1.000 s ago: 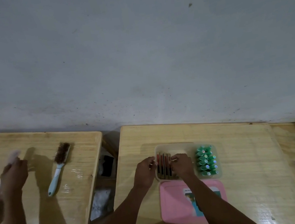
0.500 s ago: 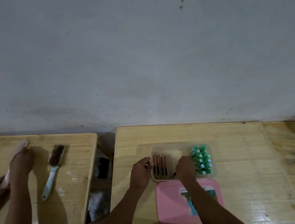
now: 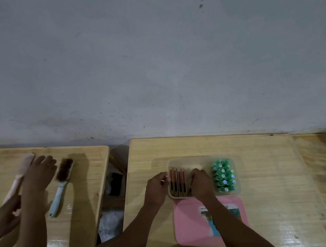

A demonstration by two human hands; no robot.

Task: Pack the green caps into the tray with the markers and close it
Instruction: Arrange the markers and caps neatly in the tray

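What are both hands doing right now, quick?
Left hand: curled against the tray rim; hold unclear.
Right hand: curled over the markers; hold unclear.

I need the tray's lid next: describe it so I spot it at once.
Find the middle wooden table, the one with the clear tray of markers and green caps. Beside that tray's near edge lies the lid: flat, the only pink thing there, with a picture label.

Tray (image 3: 189,159) access: left hand (image 3: 155,188) blocks left rim, right hand (image 3: 201,184) covers middle, lid (image 3: 190,222) just beside near edge. Markers (image 3: 177,182) and caps (image 3: 223,174) fill ends. Open table (image 3: 265,162) right and behind.
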